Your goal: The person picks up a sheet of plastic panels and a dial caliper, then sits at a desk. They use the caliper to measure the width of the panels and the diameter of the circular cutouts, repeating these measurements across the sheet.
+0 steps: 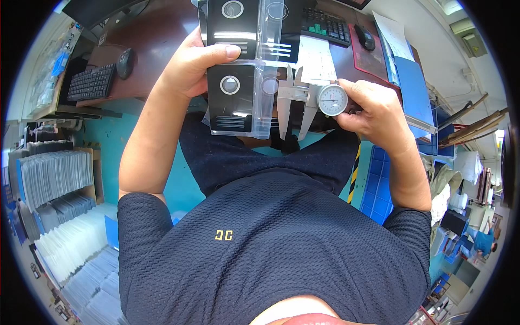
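Note:
My left hand [187,65] grips the left edge of a clear plastic tray with black panels [232,111], its thumb pressed on the front. Each panel carries a ringed round window and several pale slots. In my right hand [376,108] is a dial caliper [331,101], its round white dial held between thumb and fingers. The caliper's jaws stand apart and point down toward me, just right of the tray's clear edge. One jaw overlaps that edge in view; whether it touches, I cannot tell.
On the brown desk [162,24] lie a paper sheet [318,57], a black keyboard [327,26], a mouse [364,38] and a blue folder [416,95]. Another keyboard [92,82] and mouse [125,63] sit left. Stacked sheets [57,176] stand lower left; a blue crate [375,181] is right.

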Motion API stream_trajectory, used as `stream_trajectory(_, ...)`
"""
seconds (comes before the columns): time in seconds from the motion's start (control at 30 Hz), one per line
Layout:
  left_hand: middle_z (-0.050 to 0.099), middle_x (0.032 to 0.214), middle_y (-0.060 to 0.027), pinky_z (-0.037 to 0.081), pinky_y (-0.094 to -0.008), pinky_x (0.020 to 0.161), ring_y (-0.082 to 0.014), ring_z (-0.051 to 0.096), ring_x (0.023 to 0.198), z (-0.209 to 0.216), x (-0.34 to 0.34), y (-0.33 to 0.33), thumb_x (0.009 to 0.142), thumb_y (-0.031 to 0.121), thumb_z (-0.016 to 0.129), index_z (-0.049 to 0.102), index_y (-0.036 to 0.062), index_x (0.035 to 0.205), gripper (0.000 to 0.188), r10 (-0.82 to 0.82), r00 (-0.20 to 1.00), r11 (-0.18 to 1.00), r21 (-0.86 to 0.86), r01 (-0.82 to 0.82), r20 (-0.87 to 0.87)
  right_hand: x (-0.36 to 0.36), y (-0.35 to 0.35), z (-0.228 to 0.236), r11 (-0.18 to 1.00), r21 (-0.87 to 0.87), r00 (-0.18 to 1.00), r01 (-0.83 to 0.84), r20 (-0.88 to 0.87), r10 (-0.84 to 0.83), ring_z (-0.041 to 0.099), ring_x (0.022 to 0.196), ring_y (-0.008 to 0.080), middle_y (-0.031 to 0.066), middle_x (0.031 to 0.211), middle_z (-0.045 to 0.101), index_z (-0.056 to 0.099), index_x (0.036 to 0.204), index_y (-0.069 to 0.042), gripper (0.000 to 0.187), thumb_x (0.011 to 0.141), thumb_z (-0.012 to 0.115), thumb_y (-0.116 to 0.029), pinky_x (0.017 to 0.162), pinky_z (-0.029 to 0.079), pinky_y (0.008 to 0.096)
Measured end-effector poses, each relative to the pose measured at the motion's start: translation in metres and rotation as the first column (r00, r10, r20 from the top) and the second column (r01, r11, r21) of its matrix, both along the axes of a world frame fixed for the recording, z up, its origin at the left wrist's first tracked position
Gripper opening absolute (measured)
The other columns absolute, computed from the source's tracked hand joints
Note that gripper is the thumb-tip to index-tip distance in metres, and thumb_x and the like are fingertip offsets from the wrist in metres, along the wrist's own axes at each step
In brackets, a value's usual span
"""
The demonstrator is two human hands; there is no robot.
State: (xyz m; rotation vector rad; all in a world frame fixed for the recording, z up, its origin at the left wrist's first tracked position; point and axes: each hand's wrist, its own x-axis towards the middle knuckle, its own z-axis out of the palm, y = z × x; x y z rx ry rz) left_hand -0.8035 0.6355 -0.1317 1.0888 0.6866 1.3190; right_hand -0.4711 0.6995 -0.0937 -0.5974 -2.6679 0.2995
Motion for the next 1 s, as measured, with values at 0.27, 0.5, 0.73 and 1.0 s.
stream_trajectory(0.27, 0.068, 0.104, -0.0109, 0.060, -0.0325, 0.081, -0.0179, 0.071, 0.093, -0.0002, 0.0006, 0.0003, 0.085, 0.008, 0.072, 0.055, 0.0024, 0.124, 0.043, -0.011, 1.000, 1.000, -0.001, 0.011, 0.025, -0.0006, 0.0002, 0.0019, 1.000, -0.007, 1.000, 0.004, 0.013, -0.004, 0.067, 0.069, 0.0273, 0.0123, 0.078, 0.065, 0.068, 0.111, -0.006, 0.041, 0.072, 0.077, -0.016, 0.064, 0.054, 0.0345)
stream_trajectory(0.5, 0.068, 0.105, -0.0114, 0.060, -0.0335, 0.081, -0.0186, 0.071, 0.093, 0.0023, 0.0008, 0.0000, 0.085, 0.007, 0.072, 0.055, 0.0027, 0.124, 0.043, -0.015, 0.999, 1.000, -0.004, 0.015, 0.030, -0.0010, 0.0006, 0.0022, 1.000, 0.003, 1.000, 0.007, 0.021, -0.007, 0.067, 0.070, 0.0275, 0.0122, 0.079, 0.066, 0.068, 0.110, -0.006, 0.040, 0.072, 0.077, -0.017, 0.064, 0.054, 0.0353)
stream_trajectory(0.73, 0.069, 0.104, -0.0116, 0.061, -0.0337, 0.081, -0.0191, 0.072, 0.092, 0.0005, -0.0008, -0.0001, 0.085, 0.006, 0.070, 0.055, 0.0025, 0.124, 0.041, -0.024, 0.999, 1.000, -0.018, 0.024, 0.039, -0.0011, 0.0017, -0.0004, 1.000, 0.008, 1.000, 0.003, 0.022, -0.004, 0.068, 0.072, 0.0288, 0.0133, 0.081, 0.067, 0.067, 0.111, -0.005, 0.042, 0.072, 0.077, -0.016, 0.065, 0.054, 0.0353)
stream_trajectory(1.0, 0.068, 0.105, -0.0123, 0.061, -0.0342, 0.081, -0.0194, 0.072, 0.092, -0.0001, -0.0018, 0.0007, 0.085, 0.004, 0.069, 0.055, 0.0022, 0.123, 0.040, -0.001, 1.000, 1.000, -0.025, 0.001, 0.023, -0.0018, 0.0011, 0.0022, 1.000, 0.018, 1.000, 0.001, 0.028, -0.002, 0.068, 0.072, 0.0289, 0.0134, 0.080, 0.067, 0.067, 0.111, -0.006, 0.042, 0.072, 0.077, -0.016, 0.065, 0.054, 0.0357)
